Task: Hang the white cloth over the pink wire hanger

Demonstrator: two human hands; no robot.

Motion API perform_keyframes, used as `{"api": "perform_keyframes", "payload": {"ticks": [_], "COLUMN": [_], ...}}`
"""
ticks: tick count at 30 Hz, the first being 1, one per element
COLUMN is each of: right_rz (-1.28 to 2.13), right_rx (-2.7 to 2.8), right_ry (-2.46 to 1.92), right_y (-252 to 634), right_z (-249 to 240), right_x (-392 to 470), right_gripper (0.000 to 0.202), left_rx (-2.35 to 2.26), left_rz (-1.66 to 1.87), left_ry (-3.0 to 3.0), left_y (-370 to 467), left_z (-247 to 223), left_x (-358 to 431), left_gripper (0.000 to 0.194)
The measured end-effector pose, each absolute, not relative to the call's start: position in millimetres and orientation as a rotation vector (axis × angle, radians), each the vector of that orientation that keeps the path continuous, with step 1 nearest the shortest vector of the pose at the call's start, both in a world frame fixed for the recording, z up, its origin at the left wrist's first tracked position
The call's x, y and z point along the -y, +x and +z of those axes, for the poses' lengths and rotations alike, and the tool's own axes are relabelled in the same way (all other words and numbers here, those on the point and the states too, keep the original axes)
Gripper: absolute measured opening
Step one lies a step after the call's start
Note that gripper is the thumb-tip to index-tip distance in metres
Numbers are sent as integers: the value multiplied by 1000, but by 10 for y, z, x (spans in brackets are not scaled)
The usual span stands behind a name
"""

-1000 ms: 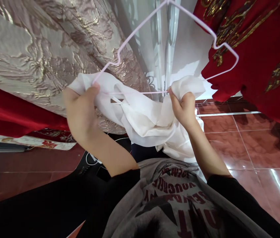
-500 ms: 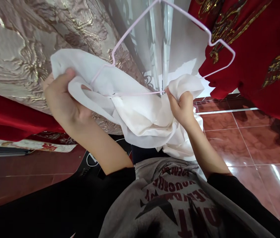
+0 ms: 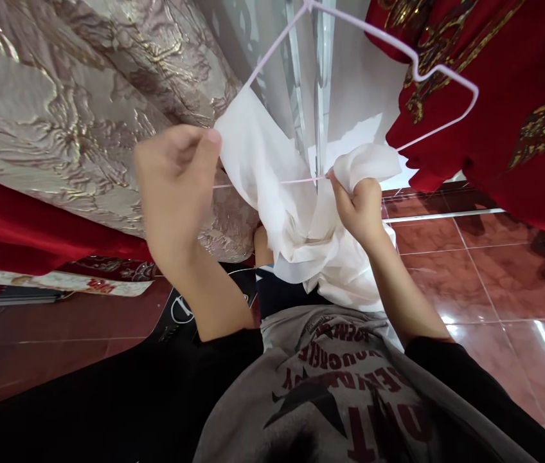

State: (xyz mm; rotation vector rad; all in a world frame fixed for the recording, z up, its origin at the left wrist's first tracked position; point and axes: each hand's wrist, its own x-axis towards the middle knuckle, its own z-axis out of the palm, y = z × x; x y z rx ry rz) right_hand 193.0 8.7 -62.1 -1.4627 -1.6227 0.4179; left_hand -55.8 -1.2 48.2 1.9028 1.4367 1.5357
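A thin pale-pink clothes hanger (image 3: 282, 42) hangs in front of me, and a sheer white garment (image 3: 263, 154) drapes over its left arm. My left hand (image 3: 176, 186), slightly blurred, is closed at the garment's upper left corner, with the thumb against the fabric. Some of its fingertips are hidden. My right hand (image 3: 362, 209) is closed around a bunched part of the same garment, its thumb and fingers at the hanger's bottom bar. The hanger's right shoulder is bare. The garment's lower folds gather over my lap.
On the left hangs a pink-and-gold brocade fabric (image 3: 84, 128), with red cloth (image 3: 36, 225) below it. Red cloth with gold embroidery (image 3: 484, 128) hangs on the right. Behind are white panels with a metal frame (image 3: 321, 83). Reddish floor tiles (image 3: 484, 276) lie below.
My left hand has moved right and turned, drawing the white garment's left side up over the hanger's left shoulder. My right hand has stayed nearly in place. The hanger has shifted slightly right.
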Motion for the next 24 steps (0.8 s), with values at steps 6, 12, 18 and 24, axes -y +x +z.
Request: {"api": "perform_keyframes", "payload": {"ticks": [6, 12, 18, 24], "right_rz": [398, 450, 509, 426], "right_rx": [1655, 1609, 1574, 900], "right_ry": [-1472, -1456, -1251, -1256], "right_y": [1894, 1871, 1972, 2551], "right_z": [-626, -606, -347, 63], "right_x": [-120, -63, -66, -220], "right_gripper": [64, 55, 42, 16], "left_rx": [-1281, -1560, -1409, -1509], "left_rz": [1803, 1979, 1841, 1718], "left_ry": [1891, 2025, 2065, 2027], "left_y": [-528, -507, -603, -684], "left_z": [180, -28, -12, 76], "left_x": [-160, -345, -305, -260], "left_gripper": [20, 32, 27, 29]}}
